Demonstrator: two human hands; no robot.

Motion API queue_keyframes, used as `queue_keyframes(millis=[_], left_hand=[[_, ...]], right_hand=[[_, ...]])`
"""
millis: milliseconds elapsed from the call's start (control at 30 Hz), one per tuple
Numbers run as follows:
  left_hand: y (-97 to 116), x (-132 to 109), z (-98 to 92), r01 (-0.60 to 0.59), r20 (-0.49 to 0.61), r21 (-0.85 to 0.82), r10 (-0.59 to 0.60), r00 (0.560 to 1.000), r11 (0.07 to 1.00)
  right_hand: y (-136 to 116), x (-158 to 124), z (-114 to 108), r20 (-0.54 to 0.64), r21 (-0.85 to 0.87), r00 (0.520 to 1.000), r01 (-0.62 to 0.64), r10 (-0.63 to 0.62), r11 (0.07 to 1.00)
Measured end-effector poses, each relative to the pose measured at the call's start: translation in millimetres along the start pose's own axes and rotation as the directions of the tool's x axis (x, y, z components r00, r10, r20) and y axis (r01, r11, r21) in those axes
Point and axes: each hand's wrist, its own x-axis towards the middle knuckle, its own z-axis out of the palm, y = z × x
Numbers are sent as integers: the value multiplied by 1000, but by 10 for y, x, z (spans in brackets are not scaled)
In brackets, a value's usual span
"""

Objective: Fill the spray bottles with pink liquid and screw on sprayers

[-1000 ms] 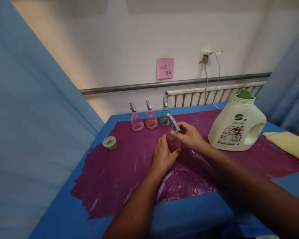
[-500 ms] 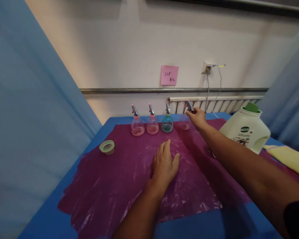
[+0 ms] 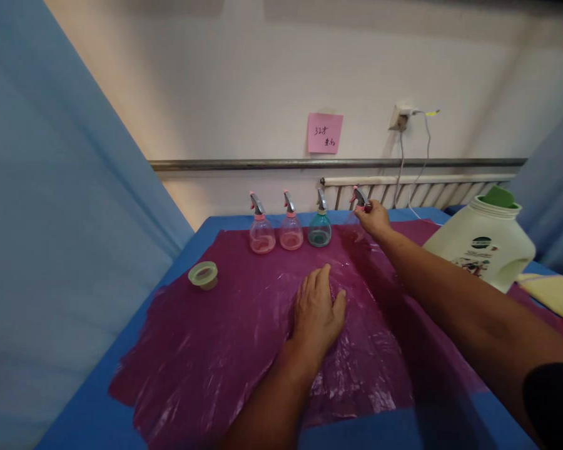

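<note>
My right hand (image 3: 374, 220) is closed on the grey and pink trigger head of a clear spray bottle (image 3: 359, 199) at the back of the table. That bottle's body is faint and partly behind my fingers; I cannot tell whether it touches the sheet. To its left stand a teal spray bottle (image 3: 319, 230) and two clear ones with pink collars, a middle spray bottle (image 3: 291, 232) and a left spray bottle (image 3: 262, 235), each holding some liquid. My left hand (image 3: 316, 309) rests palm down on the purple plastic sheet (image 3: 206, 350), fingers stretched out.
A pale green cup (image 3: 203, 275) stands at the left. To the right are a large white jug (image 3: 478, 240) with a green cap and a yellow cloth (image 3: 551, 294). Behind the table run a wall rail (image 3: 244, 165) and a cable (image 3: 400, 162). A blue curtain (image 3: 75, 219) hangs at the left.
The view has shifted slightly, so most things sit a little farther right. My right hand stays on the spray bottle's head, and my left hand still lies on the sheet.
</note>
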Motion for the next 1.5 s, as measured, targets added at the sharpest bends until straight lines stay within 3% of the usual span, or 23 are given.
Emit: queue_keyframes(millis=[133,233,400,500,600,700,833,933,1100,1267,1500], left_hand=[[13,-8,14,-9,-23,-7,9,1000,1000],[35,-15,11,-9,-19,-25,8,1000,1000],[54,-18,-25,1,-17,-37,-2,1000,999],[47,-18,-32,6,-26,-45,-7,1000,999],[43,-22,-23,8,-30,-38,-9,1000,999],[50,-22,-14,13,-32,-44,-14,999,999],[61,1,-11,43,-87,-81,-50,995,996],[60,25,-20,65,-140,-117,-82,987,991],[50,53,-44,78,-146,-180,-105,984,981],[48,43,-49,69,-71,-261,-90,993,963],[22,19,-33,97,-21,-308,-109,994,946]], right_hand=[[-183,-112,-73,-117,4,987,109,-107,994],[-412,-253,22,-44,84,974,225,-222,971],[-749,-432,432,230,156,964,98,-132,983],[-826,-468,613,269,158,958,54,-96,986],[-853,-487,628,281,183,957,23,-75,983],[-895,-527,459,274,233,957,30,-96,972],[-1004,-706,20,257,300,955,70,-151,951],[-1111,-1014,-349,277,391,940,81,-201,917],[-1222,-1666,-754,371,467,921,-73,-120,881],[-1134,-1995,-845,345,515,935,-122,-75,848],[-976,-2044,-780,297,516,953,-105,-63,850]])
